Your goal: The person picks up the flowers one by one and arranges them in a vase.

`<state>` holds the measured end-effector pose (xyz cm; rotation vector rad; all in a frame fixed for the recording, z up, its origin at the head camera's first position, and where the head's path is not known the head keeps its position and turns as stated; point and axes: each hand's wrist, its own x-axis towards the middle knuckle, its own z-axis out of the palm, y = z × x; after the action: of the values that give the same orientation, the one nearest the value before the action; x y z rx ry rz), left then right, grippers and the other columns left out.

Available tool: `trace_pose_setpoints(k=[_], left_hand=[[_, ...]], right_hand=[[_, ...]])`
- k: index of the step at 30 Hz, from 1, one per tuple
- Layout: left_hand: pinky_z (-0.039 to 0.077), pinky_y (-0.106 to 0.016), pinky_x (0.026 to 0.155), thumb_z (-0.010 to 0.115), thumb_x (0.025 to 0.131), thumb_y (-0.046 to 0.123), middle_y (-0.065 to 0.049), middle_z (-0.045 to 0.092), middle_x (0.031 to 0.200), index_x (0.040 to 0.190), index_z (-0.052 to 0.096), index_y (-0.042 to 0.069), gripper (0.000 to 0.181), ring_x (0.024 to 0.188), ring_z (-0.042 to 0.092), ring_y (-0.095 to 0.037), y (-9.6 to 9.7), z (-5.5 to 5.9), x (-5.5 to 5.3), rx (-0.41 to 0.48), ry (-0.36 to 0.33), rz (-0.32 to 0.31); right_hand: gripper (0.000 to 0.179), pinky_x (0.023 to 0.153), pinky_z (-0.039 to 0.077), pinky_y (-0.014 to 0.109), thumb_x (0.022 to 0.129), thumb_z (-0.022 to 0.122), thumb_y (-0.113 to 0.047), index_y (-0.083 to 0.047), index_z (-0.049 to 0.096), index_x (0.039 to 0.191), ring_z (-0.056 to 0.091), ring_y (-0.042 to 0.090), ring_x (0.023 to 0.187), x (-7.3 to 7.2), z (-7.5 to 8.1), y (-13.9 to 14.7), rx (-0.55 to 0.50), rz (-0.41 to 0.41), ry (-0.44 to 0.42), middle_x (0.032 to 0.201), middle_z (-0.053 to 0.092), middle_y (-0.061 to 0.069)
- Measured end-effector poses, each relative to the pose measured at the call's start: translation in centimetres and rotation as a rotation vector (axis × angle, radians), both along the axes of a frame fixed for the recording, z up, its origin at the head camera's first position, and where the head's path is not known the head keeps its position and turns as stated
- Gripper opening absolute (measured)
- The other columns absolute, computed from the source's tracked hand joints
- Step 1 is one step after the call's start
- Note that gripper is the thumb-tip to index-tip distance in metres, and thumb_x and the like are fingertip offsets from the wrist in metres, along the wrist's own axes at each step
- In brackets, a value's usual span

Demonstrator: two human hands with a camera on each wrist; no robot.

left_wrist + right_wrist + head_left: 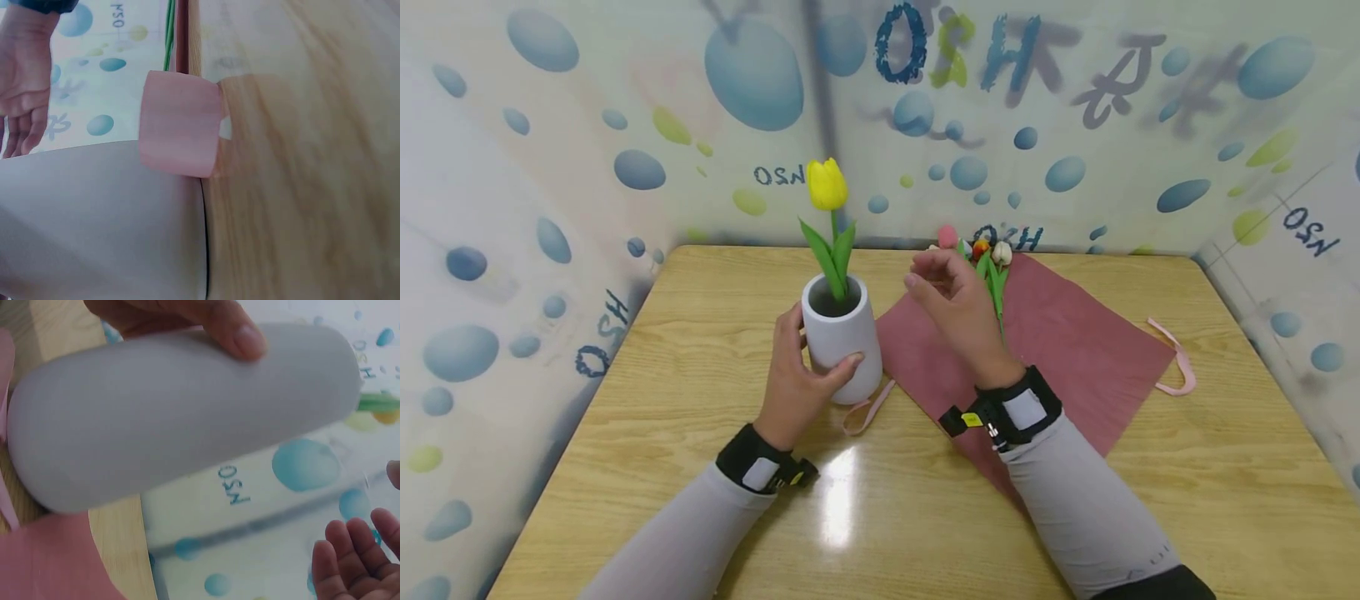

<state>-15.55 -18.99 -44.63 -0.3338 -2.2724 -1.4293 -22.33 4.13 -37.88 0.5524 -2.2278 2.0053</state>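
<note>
A white vase (857,358) stands on the wooden table, with a single yellow tulip (827,185) rising upright from its mouth. My left hand (793,379) grips the vase from the left side, the thumb across its front. In the right wrist view, that thumb (249,340) presses on the smooth white wall of the vase. My right hand (962,312) hovers to the right of the vase, fingers loosely bent and nothing held. The left wrist view also has the right hand (25,81) apart from the vase, beyond it.
A dark pink sheet (1075,358) lies right of the vase, partly under my right arm. Several tulips (996,279) rest at its far edge, partly hidden by my right hand. One pink ribbon (1184,371) lies at its right corner, another ribbon (874,408) by the vase's base.
</note>
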Motion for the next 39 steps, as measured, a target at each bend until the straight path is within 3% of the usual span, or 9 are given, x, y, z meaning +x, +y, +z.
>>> trace_pose_setpoints(k=[6, 14, 22, 26, 30, 34, 39], left_hand=[[0.046, -0.055, 0.105, 0.089, 0.081, 0.02, -0.014, 0.045, 0.144, 0.159, 0.033, 0.018, 0.096, 0.131, 0.044, -0.022, 0.0, 0.1, 0.0, -0.001, 0.005, -0.002], [0.046, -0.056, 0.105, 0.089, 0.082, 0.021, -0.013, 0.045, 0.144, 0.159, 0.033, 0.019, 0.096, 0.131, 0.044, -0.022, 0.0, 0.0, 0.1, -0.002, -0.004, -0.001], [0.045, -0.056, 0.105, 0.089, 0.082, 0.02, -0.014, 0.044, 0.144, 0.16, 0.032, 0.02, 0.097, 0.131, 0.044, -0.022, -0.2, -0.3, 0.0, 0.001, 0.0, -0.008], [0.046, -0.055, 0.105, 0.089, 0.081, 0.02, -0.014, 0.045, 0.144, 0.16, 0.032, 0.019, 0.097, 0.13, 0.045, -0.022, -0.2, -0.3, 0.0, -0.004, 0.01, -0.001], [0.046, -0.055, 0.104, 0.089, 0.081, 0.02, -0.015, 0.045, 0.144, 0.159, 0.032, 0.018, 0.097, 0.13, 0.045, -0.023, -0.2, -0.3, 0.0, -0.006, 0.017, 0.004], [0.046, -0.056, 0.104, 0.089, 0.081, 0.02, -0.015, 0.045, 0.143, 0.159, 0.033, 0.017, 0.096, 0.13, 0.045, -0.023, -0.1, -0.2, 0.0, -0.003, 0.018, 0.002], [0.046, -0.056, 0.105, 0.089, 0.081, 0.02, -0.015, 0.045, 0.143, 0.159, 0.032, 0.017, 0.096, 0.13, 0.045, -0.023, -0.1, -0.2, 0.0, -0.004, 0.016, -0.002]], right_hand=[[0.039, 0.094, 0.052, 0.023, 0.102, 0.066, -0.024, -0.002, 0.058, 0.133, 0.058, 0.019, 0.115, -0.9, -1.0, 2.4, -0.026, -0.105, -0.034, 0.125, 0.06, 0.013], [0.04, 0.091, 0.051, 0.021, 0.102, 0.066, -0.033, -0.01, 0.058, 0.135, 0.057, 0.018, 0.117, -1.5, -1.8, 4.3, 0.09, -0.219, -0.132, 0.129, 0.06, 0.008], [0.052, 0.092, 0.048, 0.028, 0.101, 0.065, -0.041, -0.009, 0.053, 0.141, 0.054, 0.02, 0.117, -3.3, -3.6, 6.5, 0.149, -0.208, -0.251, 0.13, 0.057, 0.007], [0.053, 0.088, 0.05, 0.03, 0.103, 0.062, -0.04, -0.006, 0.05, 0.143, 0.057, 0.025, 0.118, -3.8, -4.1, 7.6, 0.268, -0.198, -0.259, 0.133, 0.058, 0.013], [0.059, 0.091, 0.054, 0.039, 0.103, 0.062, -0.04, -0.003, 0.047, 0.147, 0.059, 0.033, 0.122, -4.1, -4.4, 8.2, 0.397, -0.204, -0.261, 0.136, 0.058, 0.018], [0.063, 0.098, 0.054, 0.05, 0.103, 0.063, -0.039, -0.004, 0.043, 0.151, 0.057, 0.037, 0.128, -4.3, -4.9, 8.6, 0.478, -0.216, -0.319, 0.14, 0.057, 0.019], [0.062, 0.1, 0.054, 0.053, 0.103, 0.064, -0.033, -0.004, 0.042, 0.152, 0.057, 0.038, 0.125, -4.7, -5.6, 9.0, 0.573, -0.207, -0.345, 0.14, 0.057, 0.021]])
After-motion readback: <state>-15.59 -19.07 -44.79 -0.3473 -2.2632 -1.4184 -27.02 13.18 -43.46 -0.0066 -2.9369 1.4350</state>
